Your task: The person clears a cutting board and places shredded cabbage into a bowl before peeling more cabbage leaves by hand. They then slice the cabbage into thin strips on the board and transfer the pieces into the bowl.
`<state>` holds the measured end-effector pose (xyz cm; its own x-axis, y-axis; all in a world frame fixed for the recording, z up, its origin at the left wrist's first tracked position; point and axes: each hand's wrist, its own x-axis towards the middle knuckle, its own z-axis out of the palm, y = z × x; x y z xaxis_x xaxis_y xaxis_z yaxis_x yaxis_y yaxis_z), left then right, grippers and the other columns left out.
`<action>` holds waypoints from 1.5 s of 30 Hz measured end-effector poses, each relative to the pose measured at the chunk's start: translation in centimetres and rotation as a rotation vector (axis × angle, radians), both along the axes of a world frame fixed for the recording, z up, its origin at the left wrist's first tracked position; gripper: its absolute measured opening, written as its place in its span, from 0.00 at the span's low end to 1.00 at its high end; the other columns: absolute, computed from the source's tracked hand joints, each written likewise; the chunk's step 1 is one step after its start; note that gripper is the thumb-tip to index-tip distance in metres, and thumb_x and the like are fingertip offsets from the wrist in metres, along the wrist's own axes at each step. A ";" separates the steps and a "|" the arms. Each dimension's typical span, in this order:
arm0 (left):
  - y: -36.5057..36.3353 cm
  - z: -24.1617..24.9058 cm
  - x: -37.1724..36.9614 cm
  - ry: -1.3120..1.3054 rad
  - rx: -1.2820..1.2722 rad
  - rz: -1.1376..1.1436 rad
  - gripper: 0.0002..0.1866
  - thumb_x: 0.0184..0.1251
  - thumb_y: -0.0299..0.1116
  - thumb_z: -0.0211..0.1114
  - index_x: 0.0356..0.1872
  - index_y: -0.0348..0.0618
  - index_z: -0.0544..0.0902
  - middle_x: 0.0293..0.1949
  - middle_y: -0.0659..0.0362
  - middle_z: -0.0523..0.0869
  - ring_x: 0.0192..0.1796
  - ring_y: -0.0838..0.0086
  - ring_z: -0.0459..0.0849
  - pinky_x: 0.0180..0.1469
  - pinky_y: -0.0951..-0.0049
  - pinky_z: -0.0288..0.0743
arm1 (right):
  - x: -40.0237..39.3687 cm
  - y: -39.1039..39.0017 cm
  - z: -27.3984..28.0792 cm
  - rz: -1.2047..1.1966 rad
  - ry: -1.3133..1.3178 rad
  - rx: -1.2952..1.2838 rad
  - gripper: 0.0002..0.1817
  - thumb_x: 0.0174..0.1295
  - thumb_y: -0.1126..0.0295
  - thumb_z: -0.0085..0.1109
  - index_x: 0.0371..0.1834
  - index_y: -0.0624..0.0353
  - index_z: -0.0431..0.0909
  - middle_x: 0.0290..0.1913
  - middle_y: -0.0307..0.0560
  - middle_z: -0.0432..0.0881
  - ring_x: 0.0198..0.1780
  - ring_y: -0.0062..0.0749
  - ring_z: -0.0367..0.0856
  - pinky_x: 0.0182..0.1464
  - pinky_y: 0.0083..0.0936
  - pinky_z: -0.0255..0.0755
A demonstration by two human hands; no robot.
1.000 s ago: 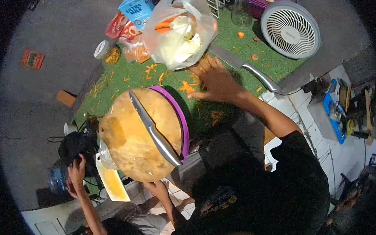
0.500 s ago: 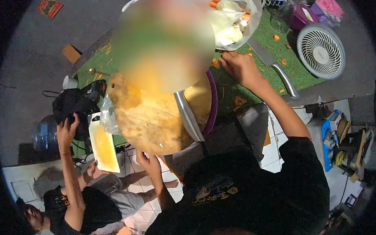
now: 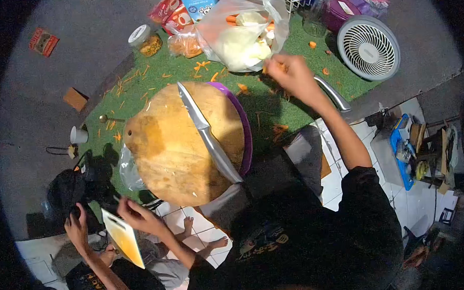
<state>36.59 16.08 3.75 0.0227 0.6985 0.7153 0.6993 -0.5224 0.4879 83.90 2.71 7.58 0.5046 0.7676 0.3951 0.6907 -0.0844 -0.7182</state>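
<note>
Carrot shreds [image 3: 266, 68], probably light, limp and damp, best bunched between fingertips, show beyond the round board [image 3: 178, 152] in the person's curled right hand [image 3: 297, 80]; left hand [image 3: 139, 219], near-left of that board, loosely bent, hold unclear.

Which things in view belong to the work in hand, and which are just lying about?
Likely in use:
carrot shreds by the right hand
vegetable bag
round board
knife on it

Likely just lying about:
milk carton
jar
white cup
cardboard
</note>
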 end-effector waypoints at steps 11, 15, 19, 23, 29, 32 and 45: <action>12.3 0.1 -1.7 0.245 -0.236 -0.051 0.23 0.71 0.36 0.64 0.64 0.42 0.77 0.38 0.49 0.84 0.35 0.62 0.81 0.38 0.60 0.75 | -2.2 8.2 8.5 0.263 0.272 0.275 0.19 0.74 0.55 0.55 0.32 0.57 0.82 0.23 0.28 0.72 0.24 0.12 0.66 0.24 0.18 0.59; 13.2 1.1 -4.1 0.124 -0.050 0.082 0.19 0.70 0.32 0.62 0.61 0.42 0.79 0.37 0.51 0.83 0.36 0.67 0.81 0.39 0.64 0.75 | -8.8 20.0 12.7 0.537 0.042 0.274 0.21 0.70 0.51 0.57 0.39 0.58 0.88 0.28 0.37 0.81 0.26 0.21 0.76 0.28 0.22 0.72; 13.9 1.0 -7.3 -0.082 -0.117 0.107 0.20 0.69 0.30 0.63 0.61 0.41 0.79 0.36 0.56 0.81 0.37 0.72 0.78 0.41 0.69 0.75 | -15.2 34.8 8.7 0.587 0.020 -0.149 0.22 0.67 0.51 0.56 0.38 0.58 0.90 0.32 0.51 0.89 0.30 0.35 0.87 0.37 0.37 0.82; 14.7 0.4 -11.4 -0.153 -0.223 0.173 0.20 0.68 0.29 0.63 0.60 0.40 0.79 0.37 0.59 0.79 0.37 0.73 0.75 0.43 0.71 0.73 | -20.3 40.7 4.8 0.516 -0.127 -0.252 0.21 0.65 0.56 0.55 0.37 0.63 0.89 0.35 0.59 0.88 0.38 0.49 0.87 0.45 0.46 0.80; 15.5 -0.2 -14.6 -0.297 -0.243 0.218 0.19 0.69 0.29 0.64 0.60 0.37 0.78 0.38 0.60 0.79 0.41 0.74 0.75 0.47 0.72 0.72 | -26.7 45.6 1.0 0.758 -0.473 -0.528 0.19 0.57 0.60 0.59 0.39 0.67 0.87 0.40 0.59 0.88 0.41 0.52 0.86 0.44 0.50 0.78; 16.8 -0.5 -14.1 -0.309 -0.185 0.172 0.19 0.70 0.30 0.63 0.59 0.36 0.78 0.39 0.59 0.79 0.42 0.74 0.75 0.49 0.72 0.72 | -29.6 47.0 -1.0 0.940 -0.657 -0.529 0.19 0.53 0.65 0.62 0.44 0.67 0.87 0.44 0.62 0.87 0.42 0.53 0.86 0.42 0.52 0.78; 14.1 4.9 -8.7 -0.508 -0.296 -0.081 0.22 0.73 0.30 0.63 0.66 0.41 0.73 0.47 0.62 0.80 0.38 0.81 0.74 0.41 0.81 0.69 | -38.4 35.8 5.0 1.587 0.383 -0.872 0.18 0.69 0.56 0.56 0.36 0.62 0.81 0.30 0.43 0.82 0.26 0.28 0.81 0.27 0.28 0.76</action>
<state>27.87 30.15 8.61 -0.2096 0.8802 0.4258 0.3039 -0.3552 0.8840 45.45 38.50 12.58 -0.8496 0.4516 -0.2725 0.3123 0.0144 -0.9499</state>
